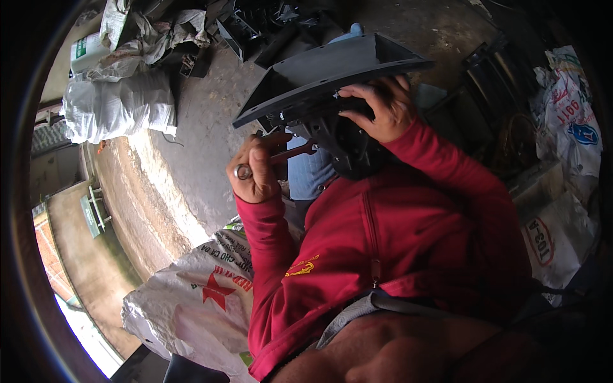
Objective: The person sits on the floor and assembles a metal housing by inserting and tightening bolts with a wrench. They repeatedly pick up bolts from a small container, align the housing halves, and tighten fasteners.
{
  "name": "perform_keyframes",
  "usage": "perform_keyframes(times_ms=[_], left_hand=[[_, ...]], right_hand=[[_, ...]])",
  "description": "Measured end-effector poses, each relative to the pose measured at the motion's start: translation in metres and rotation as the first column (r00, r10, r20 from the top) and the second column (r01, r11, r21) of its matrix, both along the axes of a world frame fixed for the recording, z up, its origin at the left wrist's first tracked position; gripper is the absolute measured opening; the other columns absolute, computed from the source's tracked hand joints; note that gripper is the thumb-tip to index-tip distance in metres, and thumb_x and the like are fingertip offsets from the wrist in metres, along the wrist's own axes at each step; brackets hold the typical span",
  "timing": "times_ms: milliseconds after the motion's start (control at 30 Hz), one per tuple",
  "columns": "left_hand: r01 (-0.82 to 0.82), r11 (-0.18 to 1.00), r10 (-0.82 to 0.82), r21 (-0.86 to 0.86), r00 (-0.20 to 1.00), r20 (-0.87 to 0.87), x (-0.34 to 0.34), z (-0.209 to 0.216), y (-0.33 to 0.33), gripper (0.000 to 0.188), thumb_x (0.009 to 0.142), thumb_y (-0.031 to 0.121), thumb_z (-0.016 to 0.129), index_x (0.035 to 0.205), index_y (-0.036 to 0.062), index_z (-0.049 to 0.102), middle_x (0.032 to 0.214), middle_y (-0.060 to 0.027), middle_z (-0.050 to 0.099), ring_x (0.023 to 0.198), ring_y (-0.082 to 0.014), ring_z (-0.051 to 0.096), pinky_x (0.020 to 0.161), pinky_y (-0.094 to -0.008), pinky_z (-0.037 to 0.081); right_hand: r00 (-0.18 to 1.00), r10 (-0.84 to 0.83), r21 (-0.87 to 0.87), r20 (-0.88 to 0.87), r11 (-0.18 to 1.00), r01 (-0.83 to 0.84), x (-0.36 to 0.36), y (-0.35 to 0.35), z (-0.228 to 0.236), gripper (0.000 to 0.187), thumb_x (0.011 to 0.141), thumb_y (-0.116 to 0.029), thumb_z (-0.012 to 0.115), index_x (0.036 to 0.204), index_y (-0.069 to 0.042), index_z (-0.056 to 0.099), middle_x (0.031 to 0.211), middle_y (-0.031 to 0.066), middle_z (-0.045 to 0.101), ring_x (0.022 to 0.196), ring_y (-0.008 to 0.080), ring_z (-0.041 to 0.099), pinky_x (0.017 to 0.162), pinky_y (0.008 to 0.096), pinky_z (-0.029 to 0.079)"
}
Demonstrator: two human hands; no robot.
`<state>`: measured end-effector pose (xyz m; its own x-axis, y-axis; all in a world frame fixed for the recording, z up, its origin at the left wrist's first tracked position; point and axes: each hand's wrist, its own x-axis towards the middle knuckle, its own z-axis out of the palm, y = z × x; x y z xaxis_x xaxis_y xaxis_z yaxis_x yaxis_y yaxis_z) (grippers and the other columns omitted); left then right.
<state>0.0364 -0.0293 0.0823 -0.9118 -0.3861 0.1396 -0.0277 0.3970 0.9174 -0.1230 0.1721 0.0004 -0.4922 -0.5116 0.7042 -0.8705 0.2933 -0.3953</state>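
Note:
A dark grey plastic panel, shaped like a shallow tray with a black round housing under it, rests tilted against my lap. My right hand grips its underside near the housing, fingers curled over the edge. My left hand is closed around a red-handled screwdriver, its metal butt end showing at my fist and the shaft pointing toward the panel's underside. Both sleeves are red.
A concrete floor lies beyond the panel. White woven sacks sit at the upper left, another printed sack by my left side, more sacks on the right. Black plastic parts are piled at the top.

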Motion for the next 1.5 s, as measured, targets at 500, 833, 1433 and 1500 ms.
perform_keyframes(times_ms=[500,833,1433,1500], left_hand=[[-0.009,0.989,-0.036,-0.15,0.954,-0.298,-0.032,-0.029,0.009,0.014,0.092,0.012,0.065,0.096,-0.0007,0.071,0.083,-0.012,0.065,0.071,-0.0213,0.064,0.062,-0.0304,0.051],[0.032,0.912,-0.037,-0.409,0.999,-0.004,-0.055,-0.056,0.039,0.027,0.089,0.01,0.063,0.116,0.0064,0.06,0.096,-0.0177,0.071,0.083,-0.0348,0.071,0.068,-0.0388,0.055],[0.079,0.872,-0.081,-0.483,0.997,0.018,-0.052,-0.058,0.039,0.045,0.085,0.016,0.067,0.127,0.0131,0.054,0.101,-0.0156,0.071,0.084,-0.0354,0.07,0.067,-0.041,0.057],[0.074,0.884,-0.071,-0.462,0.997,0.023,-0.053,-0.059,0.04,0.045,0.085,0.017,0.067,0.128,0.0131,0.054,0.1,-0.0156,0.071,0.083,-0.0356,0.07,0.067,-0.0409,0.057]], right_hand=[[0.999,0.006,0.059,-0.054,0.998,-0.003,0.0,0.0,0.002,0.062,0.069,-0.019,0.083,0.125,-0.017,0.057,0.109,-0.007,0.069,0.099,0.018,0.062,0.096,0.0377,0.036],[0.995,0.016,0.171,0.097,0.985,-0.033,0.005,-0.007,0.014,0.059,0.068,-0.018,0.08,0.12,-0.018,0.054,0.108,-0.0088,0.068,0.11,0.02,0.058,0.102,0.0427,0.031],[0.999,0.026,0.014,-0.021,1.0,-0.026,0.0,-0.001,0.005,0.063,0.065,-0.015,0.083,0.121,-0.016,0.056,0.106,-0.0088,0.07,0.106,0.0187,0.061,0.102,0.0422,0.034],[0.999,0.032,0.012,-0.012,0.999,-0.032,-0.001,-0.001,0.006,0.062,0.065,-0.014,0.083,0.121,-0.016,0.056,0.106,-0.0087,0.07,0.106,0.0186,0.061,0.102,0.0419,0.034]])
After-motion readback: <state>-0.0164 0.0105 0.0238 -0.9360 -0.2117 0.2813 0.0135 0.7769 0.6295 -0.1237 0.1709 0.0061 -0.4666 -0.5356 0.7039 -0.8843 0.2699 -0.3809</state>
